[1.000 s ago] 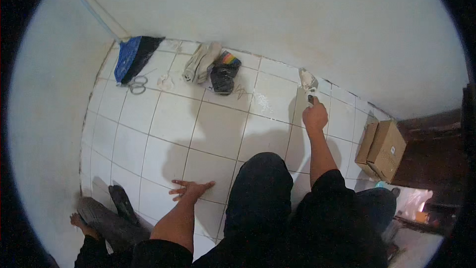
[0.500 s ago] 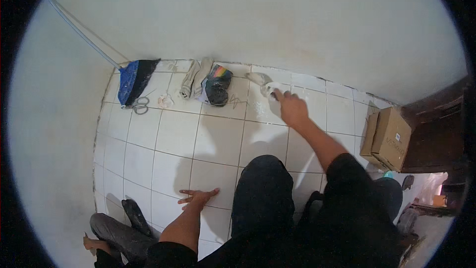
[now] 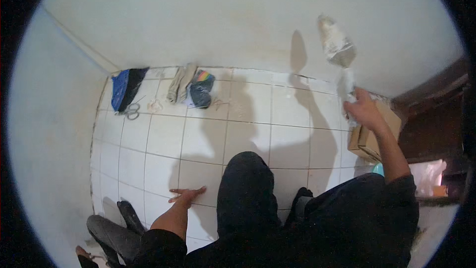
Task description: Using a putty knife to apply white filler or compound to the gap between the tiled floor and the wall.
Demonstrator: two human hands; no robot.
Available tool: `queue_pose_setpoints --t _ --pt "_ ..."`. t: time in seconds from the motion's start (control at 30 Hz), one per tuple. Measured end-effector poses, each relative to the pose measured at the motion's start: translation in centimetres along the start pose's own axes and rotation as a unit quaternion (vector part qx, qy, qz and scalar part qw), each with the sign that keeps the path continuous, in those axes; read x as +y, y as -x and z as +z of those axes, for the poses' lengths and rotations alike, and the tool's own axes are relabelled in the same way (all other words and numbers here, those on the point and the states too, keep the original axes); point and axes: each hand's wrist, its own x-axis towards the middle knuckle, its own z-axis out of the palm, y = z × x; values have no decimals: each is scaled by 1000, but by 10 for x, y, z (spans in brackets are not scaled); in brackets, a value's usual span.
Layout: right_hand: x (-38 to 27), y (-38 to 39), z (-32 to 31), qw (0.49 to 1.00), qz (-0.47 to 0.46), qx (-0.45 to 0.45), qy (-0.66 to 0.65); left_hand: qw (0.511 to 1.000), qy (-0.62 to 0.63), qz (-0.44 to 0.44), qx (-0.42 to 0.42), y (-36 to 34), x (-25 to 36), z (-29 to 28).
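Note:
My right hand is closed around the gathered neck of a clear plastic bag with whitish stuff bunched in it. The bag is lifted, and its full end points up and away, in front of the wall. What exactly the bag contains is too blurred to tell. My left hand rests on the white floor tiles with its fingers spread, holding nothing, to the left of my knee.
Along the far wall lie a blue-and-black broom head, scissors, rolled grey cloth and a dark bundle with a rainbow stripe. A cardboard box stands at the right. Another person's leg is at lower left.
My right hand has lifted the plastic bag off the floor and carried it to the right. The view has shifted slightly; my left hand remains on the tiles.

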Motion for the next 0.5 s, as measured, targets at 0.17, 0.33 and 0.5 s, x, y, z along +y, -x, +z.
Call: queue_pose_setpoints --t 0.17,0.33,0.5 --pt "54 -36 15 978 -137 70 143 999 -13 -18 35 1 6 2" --pt "33 -39 19 957 -113 4 268 999 -21 -27 28 10 7 6" --pt "61 -66 49 948 -209 166 171 999 12 13 28 -2 3 8"
